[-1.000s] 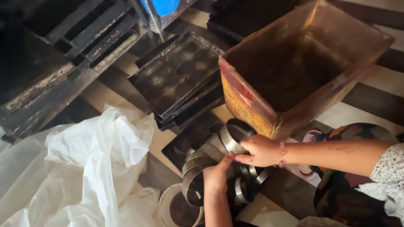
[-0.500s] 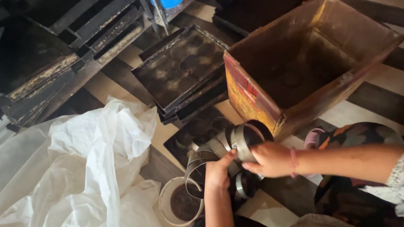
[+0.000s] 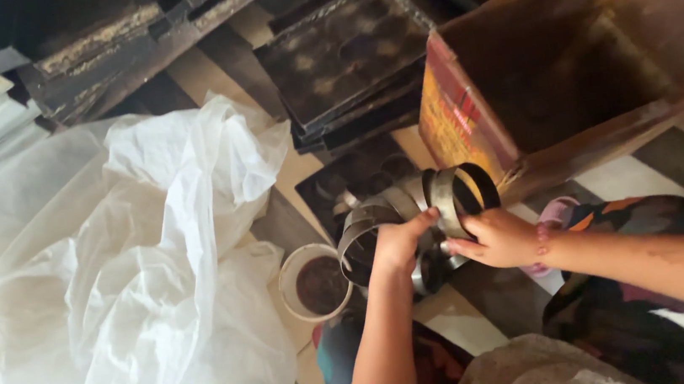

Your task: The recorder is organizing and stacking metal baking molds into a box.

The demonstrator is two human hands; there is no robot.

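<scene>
Gripping the metal rings [image 3: 444,198] beside the cardboard box [image 3: 469,111], the left hand [image 3: 398,241] and right hand [image 3: 495,239] are closed on the rims; thin, stiff, probably light and slippery.

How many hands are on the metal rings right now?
2: the left hand grips the metal rings from the front, and the right hand steadies them beside the cardboard box.

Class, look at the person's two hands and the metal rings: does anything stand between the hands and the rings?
Nothing visible does. The left hand and right hand already grip the cluster of metal rings directly, just in front of the cardboard box.
</scene>
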